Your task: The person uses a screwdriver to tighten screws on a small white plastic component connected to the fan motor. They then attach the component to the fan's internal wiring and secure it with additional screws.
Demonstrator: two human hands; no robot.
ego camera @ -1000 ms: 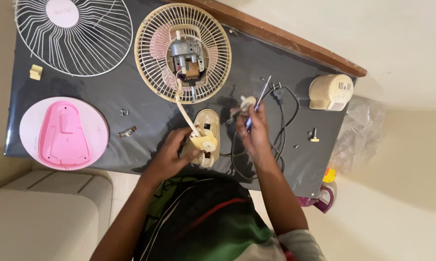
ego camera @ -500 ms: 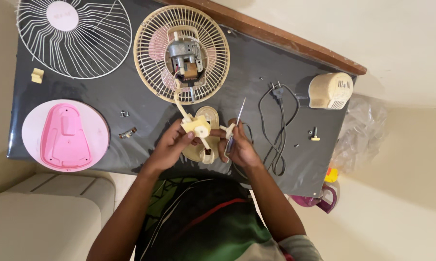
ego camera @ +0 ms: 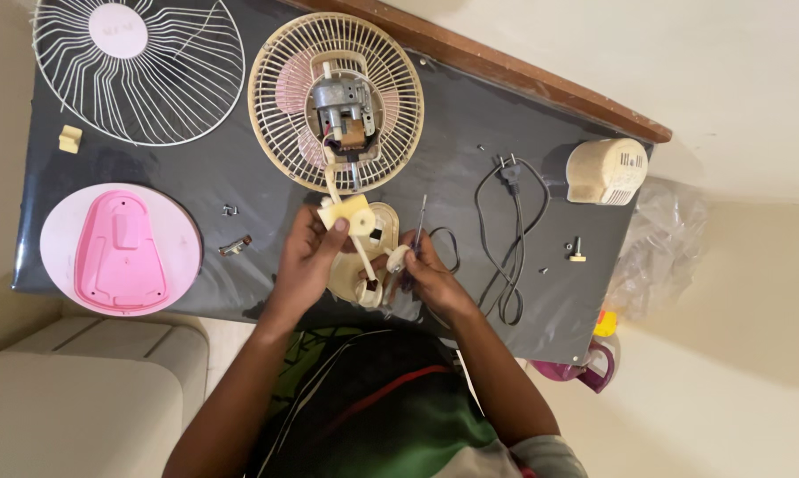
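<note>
While both hands work at the near edge of the desk (ego camera: 523,133), the cream fan neck housing (ego camera: 357,265) lies between them as an open shell; what sits inside it cannot be made out. One cream stalk runs from this housing toward 12 o'clock, up to the motor (ego camera: 342,111). The left hand (ego camera: 307,261) pinches a small cream block (ego camera: 346,212) at the top of the housing. The right hand (ego camera: 430,279) is closed around one screwdriver (ego camera: 420,221), whose long axis points to 12 o'clock, and also pinches a small cream fitting (ego camera: 397,259).

One cream rear grille (ego camera: 335,102) at 12 o'clock holds the bare motor at its centre. One white front grille (ego camera: 138,66) lies at 10 o'clock. One pink base plate (ego camera: 121,250) lies at 9 o'clock. One black power cord (ego camera: 506,239) lies coiled at 3 o'clock, plug toward 12 o'clock. One cream motor cover (ego camera: 606,171) lies at 2 o'clock. Loose screws (ego camera: 230,211) lie near the base plate.
</note>
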